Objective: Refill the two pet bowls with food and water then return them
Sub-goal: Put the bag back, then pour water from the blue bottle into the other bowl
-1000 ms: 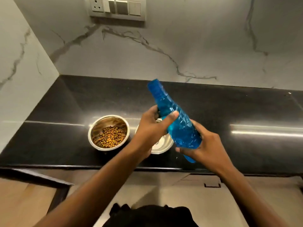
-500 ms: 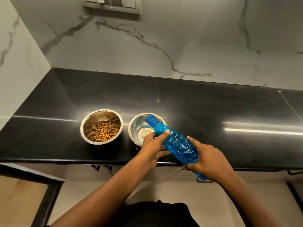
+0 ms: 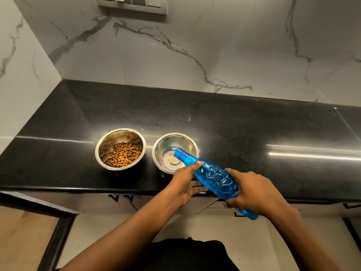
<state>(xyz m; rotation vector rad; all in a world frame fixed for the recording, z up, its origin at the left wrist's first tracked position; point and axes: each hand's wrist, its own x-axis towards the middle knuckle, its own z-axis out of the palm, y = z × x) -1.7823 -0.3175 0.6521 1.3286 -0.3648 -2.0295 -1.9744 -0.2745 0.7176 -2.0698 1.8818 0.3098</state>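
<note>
Clearly the water step is in hand: a blue faceted plastic bottle [image 3: 214,176] is tilted steeply, neck down and to the left, with its mouth over the right-hand steel bowl [image 3: 193,142] on the black granite counter [image 3: 254,130]. The right hand [image 3: 254,189] is wrapped around the bottle's lower body, fingers closed on it, carrying the weight; the base pokes out beyond the palm, past the counter's front edge. The left hand [image 3: 185,184] steadies the neck, thumb pressed on top and the other fingers spread loosely beneath, so it is only partly closed on the bottle. Ripples and a bright glint in the bowl's bottom suggest some water is already in it, though whether a stream is falling right now is hard to tell, since the neck hides the spot. Just beside it, to the left and apparently not touching, stands the other steel bowl [image 3: 101,151], holding a modest heap of brown kibble [image 3: 123,154], so the food half looks done. A switch plate [image 3: 132,3] sits high on the marble-patterned wall. What comes next, as I judge it, calls for holding the mouth over the bowl's middle, raising the base gradually to control the flow, then righting the bottle before the level nears the rim, since both bowls have yet to be carried back.
</note>
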